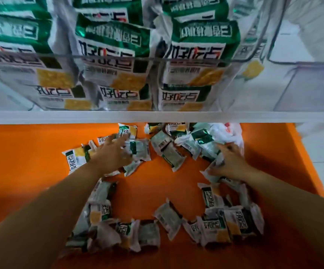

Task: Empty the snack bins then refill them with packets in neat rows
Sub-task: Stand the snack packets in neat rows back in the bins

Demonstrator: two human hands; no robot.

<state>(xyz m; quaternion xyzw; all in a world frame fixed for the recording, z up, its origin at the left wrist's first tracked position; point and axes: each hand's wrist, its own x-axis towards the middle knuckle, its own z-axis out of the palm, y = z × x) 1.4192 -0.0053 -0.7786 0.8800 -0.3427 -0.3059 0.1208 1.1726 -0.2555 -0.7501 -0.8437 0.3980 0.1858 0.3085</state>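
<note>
Several small green-and-white snack packets [168, 216] lie scattered over an orange surface [25, 171], in a rough ring. My left hand [112, 154] is spread flat over a cluster of packets [137, 150] at the upper left, fingers apart and blurred. My right hand [229, 162] reaches into the pile at the upper right, its fingers on a packet [213, 167]; whether it grips that packet is unclear. Above the white shelf edge [157, 116] stands a clear bin [118, 57] holding the same packets in upright rows.
A second clear bin [302, 84] at the upper right looks nearly bare. A crumpled white plastic bag [227, 133] lies behind the right pile. The orange surface has a raised edge [304, 156] on the right, with pale floor tiles beyond.
</note>
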